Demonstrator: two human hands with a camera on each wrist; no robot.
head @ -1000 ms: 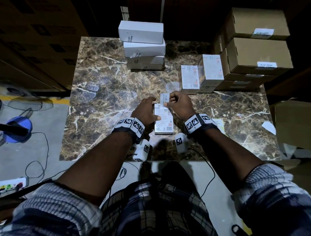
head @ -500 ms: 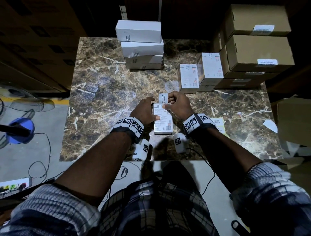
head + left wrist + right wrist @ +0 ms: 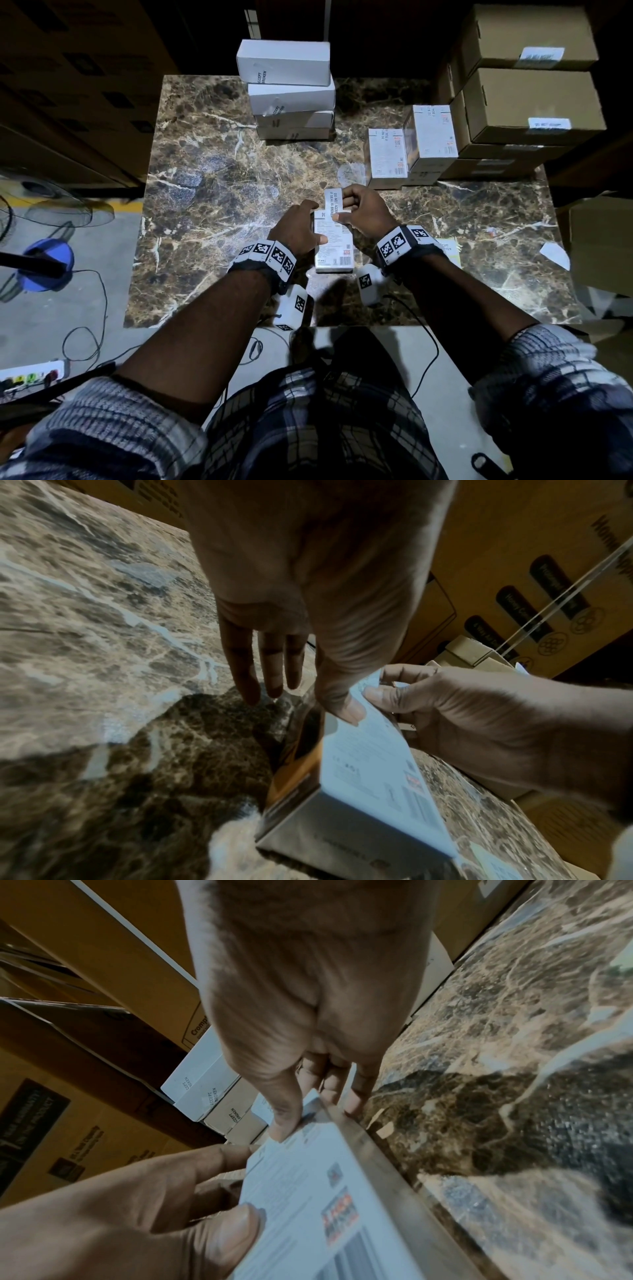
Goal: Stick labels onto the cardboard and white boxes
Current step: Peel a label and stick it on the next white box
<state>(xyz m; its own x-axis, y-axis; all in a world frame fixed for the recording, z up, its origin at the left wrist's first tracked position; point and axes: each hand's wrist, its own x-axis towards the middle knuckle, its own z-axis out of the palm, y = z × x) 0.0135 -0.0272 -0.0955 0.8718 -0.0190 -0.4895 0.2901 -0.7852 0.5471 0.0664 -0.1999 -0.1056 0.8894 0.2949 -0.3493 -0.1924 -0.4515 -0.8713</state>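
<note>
While the head camera is looking down on the marble table (image 3: pixel 212 178), a white box (image 3: pixel 337 251) is lying flat near the front edge, between the two hands. The left hand (image 3: pixel 297 229) is resting on the box's left side, thumb lying across its printed top. The right hand (image 3: pixel 363 211) is pinching a white label (image 3: pixel 333 201) printed with black warning text, thumb and forefinger closed on its right edge; the label is reaching past the far end of the box and overlapping its top. A stack of white boxes (image 3: pixel 291 92) is standing at the far edge, two more printed boxes (image 3: pixel 411 150) are sitting to the right, and stacked cardboard boxes (image 3: pixel 527 99) are rising at the far right corner.

From the left wrist, the left hand (image 3: pixel 308 593) is showing three fingers stretched straight down beside the box (image 3: pixel 373 772), tips near the table (image 3: pixel 103 642), while its thumb is pressing the box's top. The right hand (image 3: pixel 479 723) is pinching the label (image 3: pixel 368 684) just beyond that thumb.

From the right wrist, the right hand (image 3: pixel 301 1001) is gripping the label (image 3: pixel 310 1106) between thumb and curled fingers at the box's (image 3: pixel 308 1191) far end. The left hand (image 3: pixel 120 1218) is holding the near left side, thumb flat on top.
</note>
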